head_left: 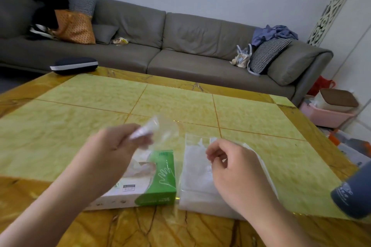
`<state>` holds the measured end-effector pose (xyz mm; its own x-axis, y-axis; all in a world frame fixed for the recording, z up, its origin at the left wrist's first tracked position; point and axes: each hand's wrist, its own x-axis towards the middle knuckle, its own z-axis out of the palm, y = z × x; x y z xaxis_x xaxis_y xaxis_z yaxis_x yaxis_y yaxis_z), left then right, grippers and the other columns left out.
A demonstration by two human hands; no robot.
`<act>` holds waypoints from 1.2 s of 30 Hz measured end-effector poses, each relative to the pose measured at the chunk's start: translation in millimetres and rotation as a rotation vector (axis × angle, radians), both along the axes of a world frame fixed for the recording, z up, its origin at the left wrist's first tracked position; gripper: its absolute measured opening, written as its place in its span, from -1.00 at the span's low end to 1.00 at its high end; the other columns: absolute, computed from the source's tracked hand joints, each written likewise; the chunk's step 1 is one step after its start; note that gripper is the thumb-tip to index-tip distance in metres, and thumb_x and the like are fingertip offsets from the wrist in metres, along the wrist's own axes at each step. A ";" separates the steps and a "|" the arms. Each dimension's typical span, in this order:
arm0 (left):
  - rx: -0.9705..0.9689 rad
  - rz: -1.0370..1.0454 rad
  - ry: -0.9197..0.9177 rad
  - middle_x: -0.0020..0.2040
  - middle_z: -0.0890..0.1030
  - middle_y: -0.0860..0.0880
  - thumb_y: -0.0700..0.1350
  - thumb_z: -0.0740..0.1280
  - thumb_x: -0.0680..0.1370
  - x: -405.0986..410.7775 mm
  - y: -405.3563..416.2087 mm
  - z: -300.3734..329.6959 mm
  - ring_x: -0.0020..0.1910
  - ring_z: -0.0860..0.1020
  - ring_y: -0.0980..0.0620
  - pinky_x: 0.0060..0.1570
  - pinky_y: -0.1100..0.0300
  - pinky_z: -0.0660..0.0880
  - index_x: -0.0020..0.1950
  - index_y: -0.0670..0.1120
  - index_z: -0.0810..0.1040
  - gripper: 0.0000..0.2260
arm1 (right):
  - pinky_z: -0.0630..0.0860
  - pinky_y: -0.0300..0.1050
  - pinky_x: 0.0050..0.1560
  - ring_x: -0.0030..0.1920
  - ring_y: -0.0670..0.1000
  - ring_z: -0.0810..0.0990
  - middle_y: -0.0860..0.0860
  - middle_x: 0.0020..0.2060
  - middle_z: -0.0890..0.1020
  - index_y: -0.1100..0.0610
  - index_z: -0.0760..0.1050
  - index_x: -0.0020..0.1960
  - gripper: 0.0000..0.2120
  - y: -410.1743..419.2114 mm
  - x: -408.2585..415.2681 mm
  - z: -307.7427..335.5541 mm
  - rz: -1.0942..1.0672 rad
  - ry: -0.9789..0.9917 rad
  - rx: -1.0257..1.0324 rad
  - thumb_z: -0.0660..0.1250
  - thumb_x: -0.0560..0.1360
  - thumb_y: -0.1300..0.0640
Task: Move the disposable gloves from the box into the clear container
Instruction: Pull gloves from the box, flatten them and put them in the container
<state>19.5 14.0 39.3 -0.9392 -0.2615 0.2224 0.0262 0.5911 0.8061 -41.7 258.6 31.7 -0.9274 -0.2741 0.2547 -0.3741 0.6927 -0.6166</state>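
A green and white glove box (152,182) lies flat on the table, its top opening showing crumpled gloves inside. Just right of it sits the clear container (192,166), with pale gloves lying in it. My left hand (118,144) hovers above the box and pinches a thin transparent glove (158,128), which is blurred and hangs above the box's far end. My right hand (232,164) is over the container with its fingers curled; whether they pinch anything is unclear.
The yellow-green tiled table (180,104) has a marbled amber border. A dark glasses case (74,65) rests at its far left edge. A dark blue cup (353,192) is at the right edge. A grey sofa (180,46) stands behind; bins sit on the floor at right.
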 end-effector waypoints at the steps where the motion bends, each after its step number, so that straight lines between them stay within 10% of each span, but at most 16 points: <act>1: 0.124 0.025 0.084 -0.11 0.75 0.09 0.02 0.27 0.65 2.2 1.2 5.4 -0.13 0.71 0.08 -0.04 0.13 0.61 0.05 0.11 0.70 -0.81 | 0.59 -0.26 0.02 -0.02 -0.24 0.60 -0.20 -0.11 0.64 -0.09 0.58 -0.01 -0.69 -0.2 0.5 0.1 0.007 0.030 -0.062 0.30 0.58 0.33; 8: 0.552 -0.403 -0.082 -0.14 0.74 -0.21 -0.17 0.25 0.65 15.8 46.8 33.7 -0.18 0.73 -0.15 -0.21 0.07 0.68 0.01 -0.28 0.71 -0.73 | 0.46 -0.09 0.35 0.42 -0.14 0.49 -0.19 0.37 0.55 -0.16 0.42 0.45 -0.37 0.9 15.7 30.4 0.418 -0.202 -0.503 0.53 0.43 -0.17; 14: 0.610 -0.490 -0.319 -0.03 0.73 -0.28 -0.31 0.29 0.65 16.4 61.6 24.2 -0.03 0.72 -0.26 0.02 -0.10 0.67 -0.01 -0.23 0.72 -0.80 | 0.56 0.04 -0.31 -0.39 0.18 0.57 0.18 -0.37 0.64 0.19 0.64 -0.11 -0.90 9.1 10.6 33.0 0.203 -0.240 -0.632 0.45 0.59 0.24; 27: 0.724 -0.085 -0.199 -0.12 0.72 -0.24 -0.13 0.34 0.63 3.6 59.7 19.2 -0.27 0.69 -0.18 -0.38 0.07 0.63 0.01 -0.23 0.71 -0.79 | 0.35 -0.17 -0.51 -0.50 0.06 0.47 0.12 -0.44 0.55 0.33 0.60 -0.12 -0.74 52.9 -10.2 33.8 0.017 -0.407 -0.604 0.43 0.61 0.13; 32: 0.177 0.226 0.218 -0.10 0.71 0.07 -0.06 0.42 0.58 2.6 62.7 28.2 -0.13 0.67 0.06 -0.14 0.09 0.59 0.01 0.06 0.66 -0.96 | 0.36 -0.16 -0.53 -0.54 0.02 0.45 0.08 -0.53 0.53 0.30 0.56 -0.23 -0.66 62.4 -22.4 21.6 -0.220 -0.244 -0.573 0.34 0.66 0.13; 36: -0.424 -0.127 0.488 0.05 0.55 0.17 -0.10 0.35 0.59 -5.5 107.2 43.4 0.00 0.54 0.14 -0.07 0.20 0.53 0.16 0.05 0.60 -0.83 | 0.46 -0.15 -0.49 -0.57 0.05 0.47 0.15 -0.56 0.56 0.28 0.47 -0.38 -0.58 60.7 -26.5 8.4 -0.305 -0.200 -0.481 0.27 0.63 0.15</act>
<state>13.9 121.2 82.7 -0.7220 0.0487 0.6901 0.4203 0.8232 0.3817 -68.1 319.2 40.1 -0.9887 0.1145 0.0968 -0.0471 0.3761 -0.9254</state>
